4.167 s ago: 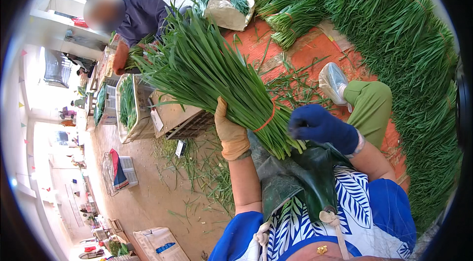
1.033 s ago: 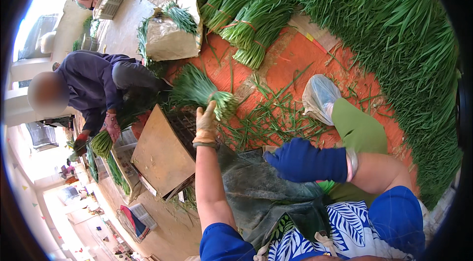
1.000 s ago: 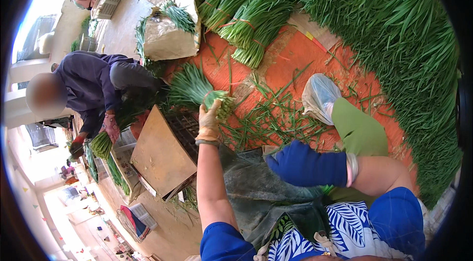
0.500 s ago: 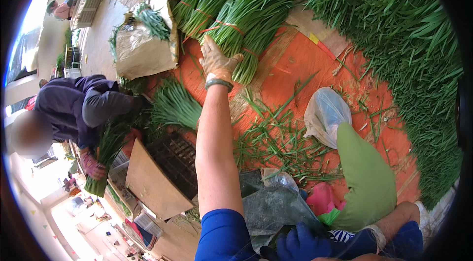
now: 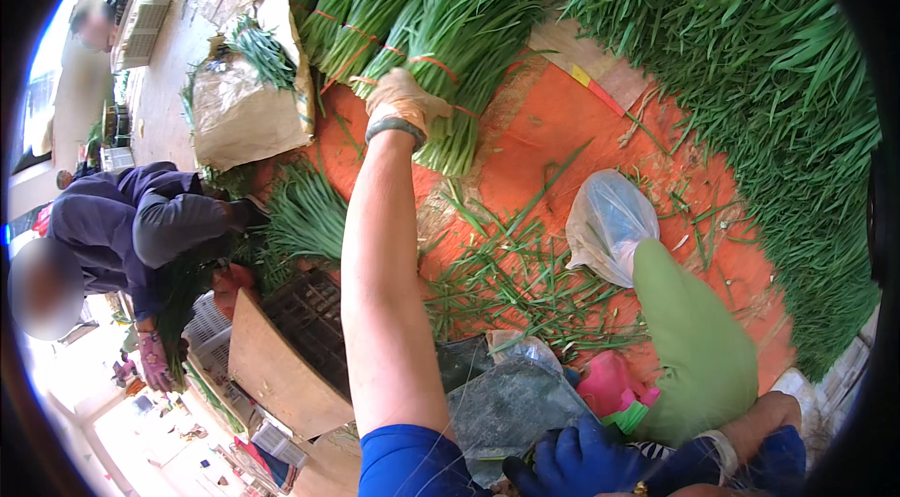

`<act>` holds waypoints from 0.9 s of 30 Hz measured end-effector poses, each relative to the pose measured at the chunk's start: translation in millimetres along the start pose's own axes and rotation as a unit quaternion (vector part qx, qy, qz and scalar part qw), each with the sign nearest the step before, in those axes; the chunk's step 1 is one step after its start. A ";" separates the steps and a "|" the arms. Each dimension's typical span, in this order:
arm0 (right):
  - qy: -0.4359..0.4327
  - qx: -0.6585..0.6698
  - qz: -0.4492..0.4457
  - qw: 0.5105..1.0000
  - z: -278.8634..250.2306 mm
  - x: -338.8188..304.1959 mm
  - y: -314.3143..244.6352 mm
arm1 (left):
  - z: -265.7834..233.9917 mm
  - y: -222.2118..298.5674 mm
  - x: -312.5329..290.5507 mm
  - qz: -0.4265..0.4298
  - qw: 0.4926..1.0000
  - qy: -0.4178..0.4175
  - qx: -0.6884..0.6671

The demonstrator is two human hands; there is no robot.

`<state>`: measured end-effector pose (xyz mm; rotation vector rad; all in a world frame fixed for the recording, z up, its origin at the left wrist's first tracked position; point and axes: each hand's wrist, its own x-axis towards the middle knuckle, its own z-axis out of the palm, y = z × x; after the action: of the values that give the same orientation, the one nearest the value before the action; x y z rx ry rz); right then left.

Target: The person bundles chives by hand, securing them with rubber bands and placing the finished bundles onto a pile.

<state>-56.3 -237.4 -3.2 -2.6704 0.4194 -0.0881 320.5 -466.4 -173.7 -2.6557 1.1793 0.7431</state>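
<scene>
My left hand [image 5: 405, 101], in a pale stained glove, stretches far forward. Its fingers are curled over the cut-stem end of a bunch of garlic chives [image 5: 452, 56], tied with a red band. Beside it on the left lie other tied bunches [image 5: 342, 28]. My right hand [image 5: 581, 455], in a blue glove, is low in front of me, fingers apart, against a dark green plastic sheet [image 5: 525, 403]; part of this hand is hidden at the lower edge.
Loose chives [image 5: 534, 291] litter the orange floor covering [image 5: 525, 136]. A large heap of chives [image 5: 731, 56] spreads along the right. My green-trousered leg [image 5: 694, 338] ends in a plastic bag [image 5: 614, 225]. A dark crate [image 5: 309, 309] and a crouching co-worker [image 5: 141, 216] are on the left.
My left hand has gone from outstretched fingers to fingers curled on the bunch. The view has shifted slightly. The co-worker's gloved hand has moved lower.
</scene>
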 end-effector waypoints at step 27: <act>-0.091 0.664 0.080 0.738 -26.5 -41.1 62.5 | 50.6 -25.1 -569.0 0.187 0.454 0.181 -0.852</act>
<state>-116.2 -289.5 -5.8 -1.1908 0.3147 -0.0397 -5.0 -58.8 60.8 -4.0629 1.3623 2.8155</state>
